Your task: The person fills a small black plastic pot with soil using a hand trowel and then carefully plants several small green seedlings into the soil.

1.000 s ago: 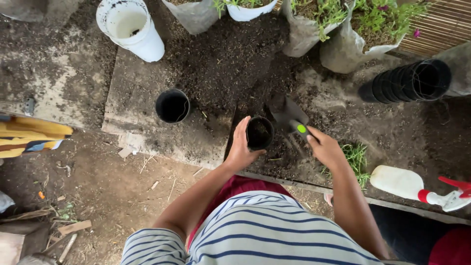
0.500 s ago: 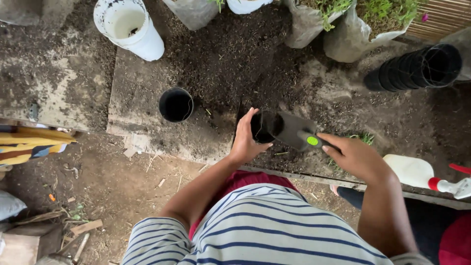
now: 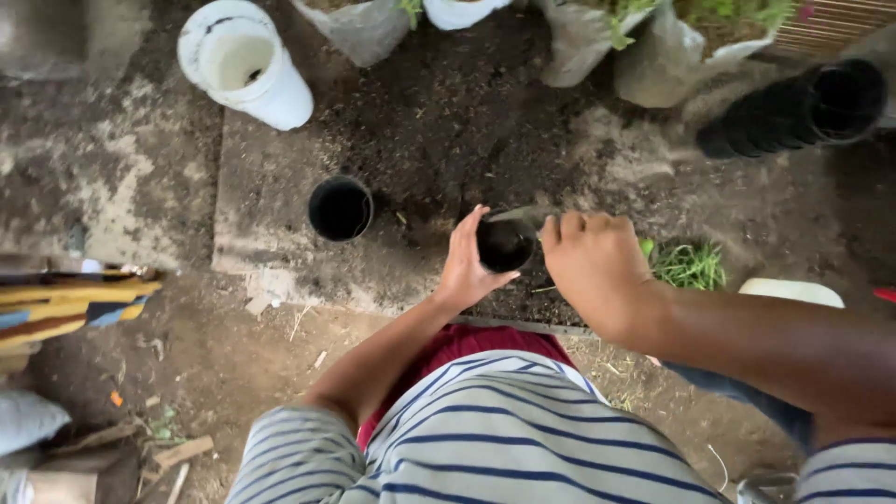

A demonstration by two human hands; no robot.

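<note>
Left hand [image 3: 464, 266] grips one small round black pot [image 3: 505, 245]; right hand [image 3: 595, 264] fisted around trowel [image 3: 516, 214]; second black pot [image 3: 340, 208] nearby

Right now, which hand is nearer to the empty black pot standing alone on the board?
Left. The left hand grips the small black pot being filled, just right of the empty pot. The right hand is farther right, beyond it.

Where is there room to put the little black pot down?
Bare board lies between the white bucket and the empty black pot, and left of that pot. It is crowded by the hands, held pot and the bags behind.
</note>
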